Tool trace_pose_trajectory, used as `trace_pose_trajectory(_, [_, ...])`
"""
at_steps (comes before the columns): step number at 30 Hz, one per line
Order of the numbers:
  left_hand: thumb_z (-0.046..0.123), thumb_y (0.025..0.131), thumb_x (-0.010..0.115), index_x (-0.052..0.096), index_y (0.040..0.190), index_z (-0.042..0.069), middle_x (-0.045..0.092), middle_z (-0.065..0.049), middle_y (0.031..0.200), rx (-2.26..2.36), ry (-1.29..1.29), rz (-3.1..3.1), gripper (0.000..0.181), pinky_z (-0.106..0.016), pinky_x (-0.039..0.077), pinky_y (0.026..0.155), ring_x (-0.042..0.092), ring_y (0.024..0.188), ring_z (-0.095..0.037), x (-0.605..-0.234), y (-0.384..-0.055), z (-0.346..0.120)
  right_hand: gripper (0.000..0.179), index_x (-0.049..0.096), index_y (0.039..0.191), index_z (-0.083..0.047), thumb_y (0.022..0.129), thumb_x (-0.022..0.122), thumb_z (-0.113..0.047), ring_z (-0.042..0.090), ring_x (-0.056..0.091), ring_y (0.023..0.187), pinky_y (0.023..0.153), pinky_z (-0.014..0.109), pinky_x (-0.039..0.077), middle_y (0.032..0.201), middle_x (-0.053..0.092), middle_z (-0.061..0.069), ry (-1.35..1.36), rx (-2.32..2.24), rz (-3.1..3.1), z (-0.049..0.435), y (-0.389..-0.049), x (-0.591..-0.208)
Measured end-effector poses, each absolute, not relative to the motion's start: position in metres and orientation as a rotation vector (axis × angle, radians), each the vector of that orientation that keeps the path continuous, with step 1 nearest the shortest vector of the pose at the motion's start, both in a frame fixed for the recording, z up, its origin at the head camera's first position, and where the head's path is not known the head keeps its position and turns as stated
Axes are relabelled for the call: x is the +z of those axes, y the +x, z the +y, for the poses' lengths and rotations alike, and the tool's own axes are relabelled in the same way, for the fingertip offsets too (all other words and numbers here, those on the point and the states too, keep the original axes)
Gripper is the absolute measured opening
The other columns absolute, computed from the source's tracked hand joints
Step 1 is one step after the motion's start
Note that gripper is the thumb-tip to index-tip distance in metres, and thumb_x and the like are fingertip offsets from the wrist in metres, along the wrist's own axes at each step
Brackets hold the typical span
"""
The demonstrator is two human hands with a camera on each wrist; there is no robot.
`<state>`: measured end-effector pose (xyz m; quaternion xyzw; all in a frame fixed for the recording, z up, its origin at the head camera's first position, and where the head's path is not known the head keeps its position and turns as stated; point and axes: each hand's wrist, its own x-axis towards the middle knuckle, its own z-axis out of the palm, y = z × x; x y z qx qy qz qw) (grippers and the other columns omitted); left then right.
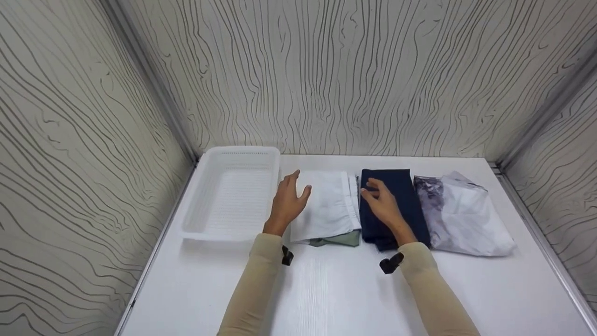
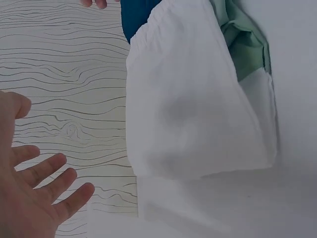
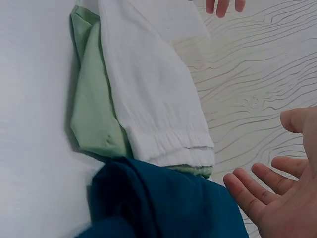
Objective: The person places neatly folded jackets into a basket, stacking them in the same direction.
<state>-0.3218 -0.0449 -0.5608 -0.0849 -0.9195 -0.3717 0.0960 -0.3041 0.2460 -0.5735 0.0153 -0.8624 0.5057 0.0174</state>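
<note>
White folded shorts [image 1: 324, 205] with an elastic waistband lie on the table, over a green garment [image 1: 344, 239] that shows along the near edge. My left hand [image 1: 288, 203] hovers at their left side, fingers spread, holding nothing. In the left wrist view the left hand [image 2: 42, 183] is apart from the white cloth. To the right lies a folded navy garment [image 1: 396, 205]. Above it is my right hand [image 1: 382, 203], fingers loosely bent and gripping nothing. The right wrist view shows the right hand [image 3: 277, 193] with its fingers extended near the navy cloth [image 3: 163, 203].
A white plastic basket [image 1: 276, 196] stands at the left, beside the white shorts. At the right lies a grey-and-white garment [image 1: 471, 214], partly overlapped by or touching the navy one. Patterned walls [image 1: 326, 79] enclose the white table [image 1: 326, 298] at the back and sides.
</note>
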Motion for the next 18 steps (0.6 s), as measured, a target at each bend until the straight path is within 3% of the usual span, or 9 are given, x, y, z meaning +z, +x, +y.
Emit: trace_pose_trajectory(18, [0.037,0.108,0.060,0.047,0.158,0.006,0.059,-0.016,0.149,-1.245,-0.122,-2.794,0.061,-0.053,0.049,0.113,0.056,0.140,-0.036,-0.600,-0.313,-0.040,0.067,0.030,0.164,0.003,0.112,0.056,-0.032,0.044,0.051,0.146,0.114,0.060,0.047,0.165,0.040,0.027,0.041,1.655,-2.741,0.229,-0.291,-0.597])
